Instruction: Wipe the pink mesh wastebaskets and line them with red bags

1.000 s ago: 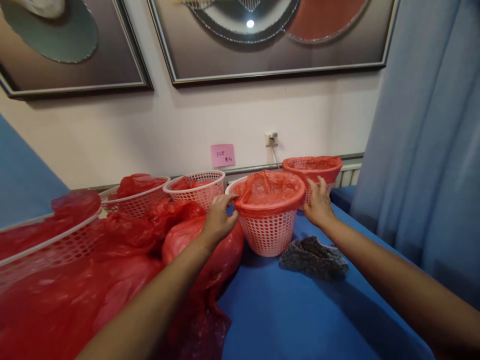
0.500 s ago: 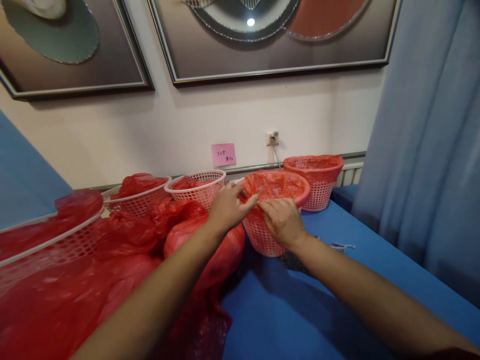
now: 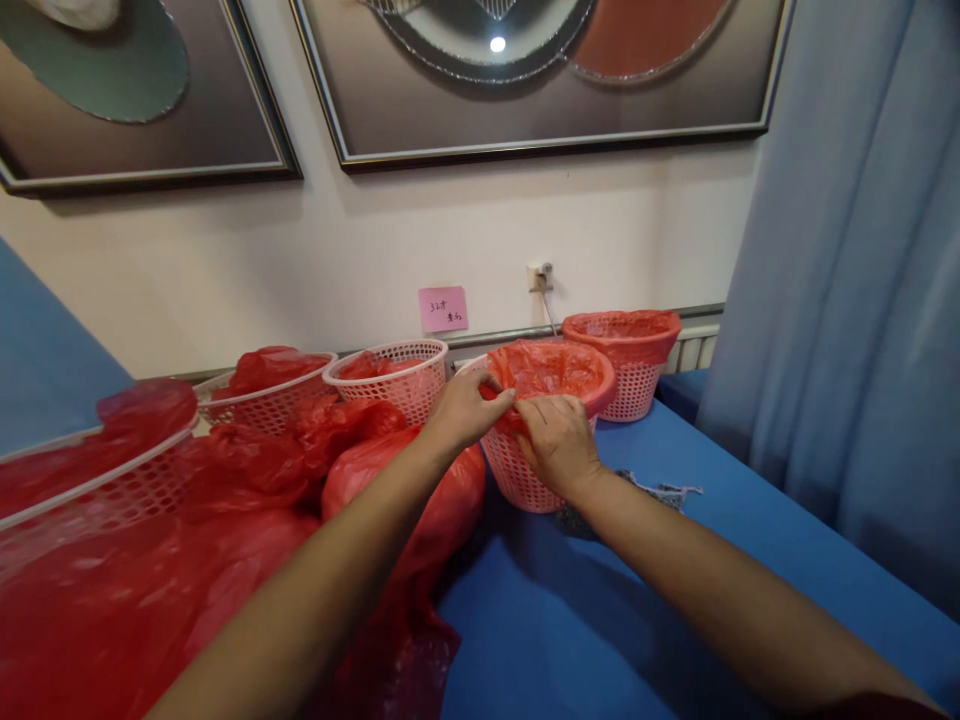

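Note:
Both hands work at the near rim of a white perforated plastic basket with a red plastic bag lining it. The bag is folded over the rim on the right and back; on the left some white rim shows. My left hand pinches the bag's edge at the near left of the rim. Beside it, my right hand has its fingers curled over the rim, closed on the same bag. The fingertips of both hands nearly meet, and the plastic between them is partly hidden.
Another lined basket stands behind on the right. To the left are more baskets with red bags loosely inside, and a heap of red plastic bags. A dark patterned cloth lies on the blue table cover. A blue curtain hangs at right.
The view has shifted slightly. Both hands stay at the near rim, still holding the bag's edge, with only small finger movement.

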Demonstrator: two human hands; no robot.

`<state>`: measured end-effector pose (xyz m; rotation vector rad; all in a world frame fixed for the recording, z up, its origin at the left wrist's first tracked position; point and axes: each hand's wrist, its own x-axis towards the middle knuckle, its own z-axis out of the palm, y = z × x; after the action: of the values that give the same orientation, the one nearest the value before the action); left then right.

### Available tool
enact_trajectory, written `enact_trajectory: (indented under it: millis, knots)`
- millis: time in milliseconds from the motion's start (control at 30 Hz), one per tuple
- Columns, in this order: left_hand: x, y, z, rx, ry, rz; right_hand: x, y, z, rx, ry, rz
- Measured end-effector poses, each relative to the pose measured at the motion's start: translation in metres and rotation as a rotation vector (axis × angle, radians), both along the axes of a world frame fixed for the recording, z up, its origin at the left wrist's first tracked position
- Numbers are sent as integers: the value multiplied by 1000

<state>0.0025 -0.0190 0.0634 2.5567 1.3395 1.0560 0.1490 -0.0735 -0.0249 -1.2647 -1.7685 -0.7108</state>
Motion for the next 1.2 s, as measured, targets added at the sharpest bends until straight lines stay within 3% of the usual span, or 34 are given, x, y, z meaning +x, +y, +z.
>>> enact_trajectory:
  millis: [100,233,467,633,733,833,933,1067,1200]
  knots:
    - [1,-4,1,43,9,-17,-1,1,0,10,1,-27]
    - [-3,-5,-1,-72,-54,-64,-3,0,-1,21,16,-19]
    - [-6,-2,-13,-183,-384,-130,-2,-1,-1,12,20,12]
    - [-19,-6,-40,-224,-799,-84,-1,-4,-2,-4,18,14]
    - [-29,-11,-63,-419,-1081,-38,0,-5,-2,-19,10,8]
    - [-33,-12,-78,-588,-1110,-7,1,-5,-2,-30,11,9]
    - [-34,-8,-75,-661,-1139,-3,1,-4,-1,-33,16,17]
    - [-32,0,-53,-655,-1220,-46,1,-6,-1,-28,6,16]
    - [-34,7,-42,-776,-1187,-57,3,-7,-3,-18,3,22]
